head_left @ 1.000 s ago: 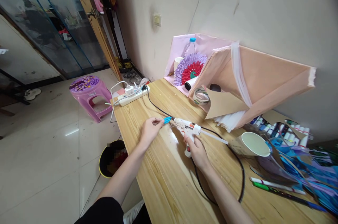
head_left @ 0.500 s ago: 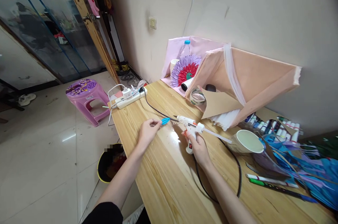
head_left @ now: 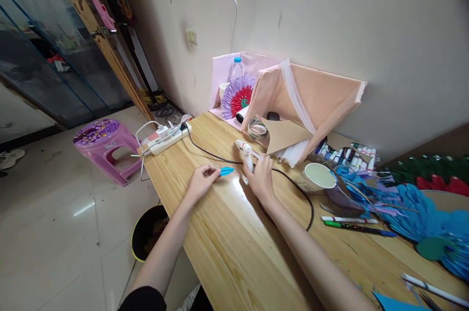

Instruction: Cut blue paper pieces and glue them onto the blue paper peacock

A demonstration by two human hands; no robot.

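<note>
Strip (head_left: 227,171) in left hand (head_left: 201,183), near glue gun (head_left: 248,155) in right hand (head_left: 261,177).

No words or nos. can be read. The pink stool (head_left: 119,157), L side of pic, has a sm. pale sticker (head_left: 110,145), but any print is too tiny. The tape roll (head_left: 252,128), just R of ctr, has blurry marks, can't read 'em. Glue gun (head_left: 243,147), nr ctr, has sm. marks too, also unclear.

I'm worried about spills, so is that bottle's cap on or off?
On: the blue cap sits on top of the bottle, which shows upright behind the purple and red fan-shaped decoration.
</note>
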